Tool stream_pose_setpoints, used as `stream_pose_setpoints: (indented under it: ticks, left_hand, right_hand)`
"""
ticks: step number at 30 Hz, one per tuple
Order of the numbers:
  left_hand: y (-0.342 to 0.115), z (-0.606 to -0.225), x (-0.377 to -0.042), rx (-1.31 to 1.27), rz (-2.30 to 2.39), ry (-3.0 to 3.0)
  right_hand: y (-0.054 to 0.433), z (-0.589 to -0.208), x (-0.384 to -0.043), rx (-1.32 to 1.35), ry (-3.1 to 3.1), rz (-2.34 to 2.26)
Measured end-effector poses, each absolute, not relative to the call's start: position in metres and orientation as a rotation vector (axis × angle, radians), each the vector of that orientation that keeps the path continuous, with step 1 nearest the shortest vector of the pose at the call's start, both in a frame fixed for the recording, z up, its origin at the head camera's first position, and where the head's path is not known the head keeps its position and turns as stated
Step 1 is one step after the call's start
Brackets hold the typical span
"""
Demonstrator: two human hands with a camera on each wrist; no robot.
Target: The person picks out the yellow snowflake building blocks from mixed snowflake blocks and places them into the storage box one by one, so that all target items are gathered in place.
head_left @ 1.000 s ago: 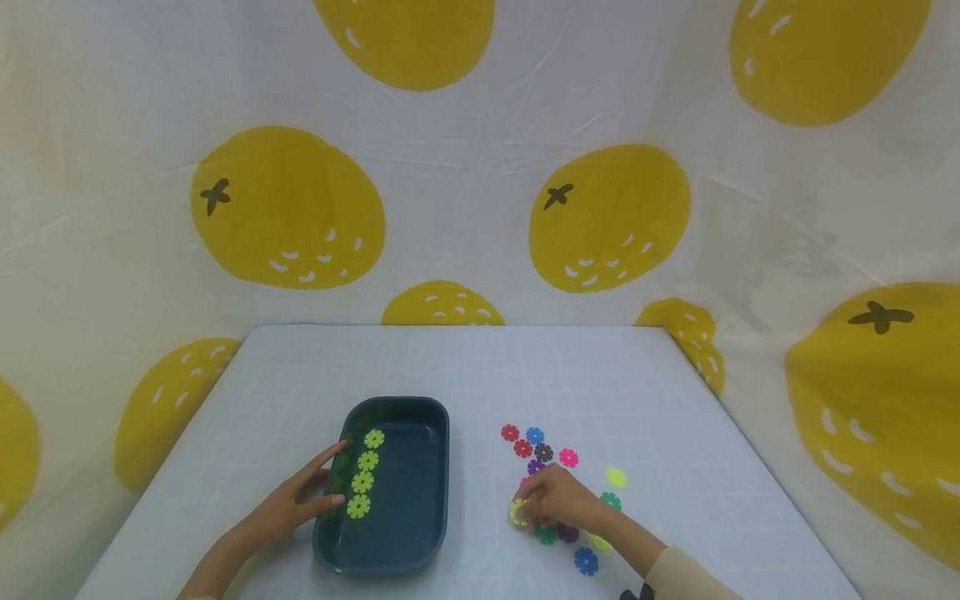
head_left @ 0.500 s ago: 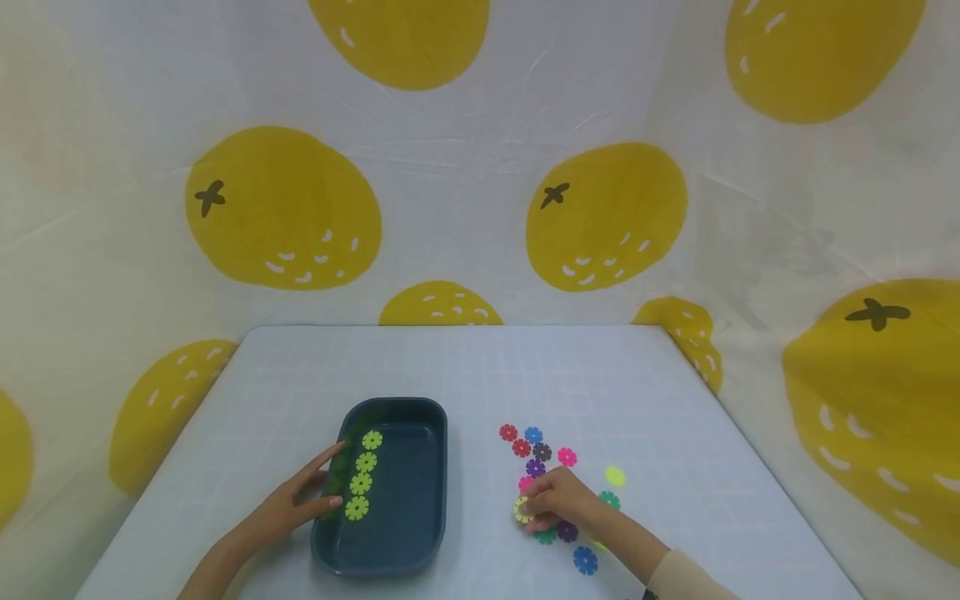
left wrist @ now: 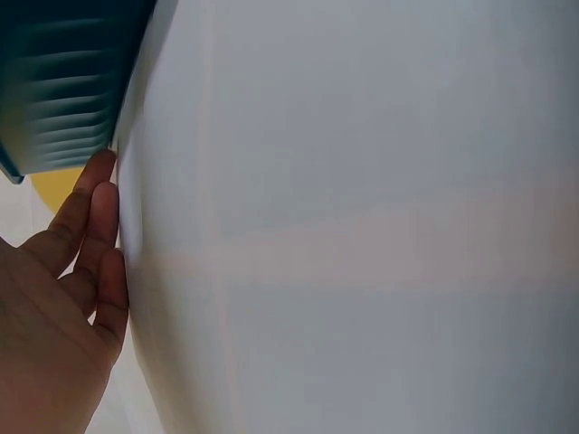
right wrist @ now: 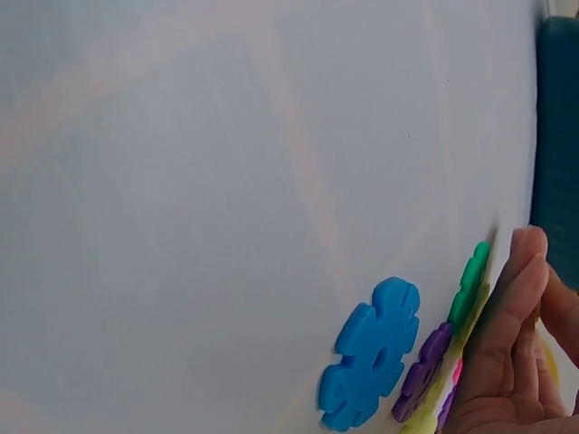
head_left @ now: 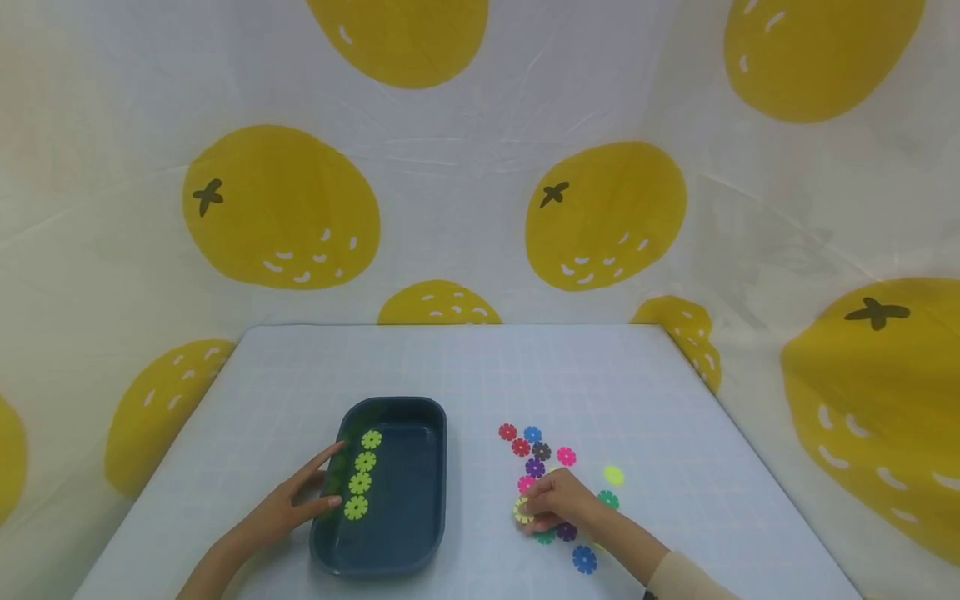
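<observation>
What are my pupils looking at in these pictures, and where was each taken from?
There is no machine here, just a person working bare-handed. The wide views come from a camera worn on the head; the two close ones come from the left and right wrists. On the pale table stands a dark tray with four yellow-green discs in a row inside. Loose coloured discs lie to its right. The left hand touches the tray; the right hand pinches a pale yellow disc.
</observation>
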State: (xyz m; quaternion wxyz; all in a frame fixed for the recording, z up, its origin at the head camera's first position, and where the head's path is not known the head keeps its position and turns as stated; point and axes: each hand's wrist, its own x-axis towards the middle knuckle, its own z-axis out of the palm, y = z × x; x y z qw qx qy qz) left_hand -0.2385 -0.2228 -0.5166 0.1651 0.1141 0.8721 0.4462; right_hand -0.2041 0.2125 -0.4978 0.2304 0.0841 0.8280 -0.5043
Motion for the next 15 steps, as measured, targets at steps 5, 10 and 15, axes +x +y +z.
stream_pose_setpoints:
  ticks: [5, 10, 15]
  left_hand:
    - [-0.2223, -0.5142, -0.2376, 0.333, 1.277, 2.481]
    - [-0.2222, -0.5142, -0.2374, 0.347, 1.282, 2.489]
    - [-0.2221, -0.5147, -0.2374, 0.351, 1.282, 2.496]
  right_hand:
    - [0.2118, -0.4984, -0.2030, 0.245, 2.253, -1.418]
    - [0.2104, -0.4989, -0.2035, 0.281, 2.236, -1.447]
    - [0.2082, -0.4989, -0.2039, 0.299, 2.236, -1.465]
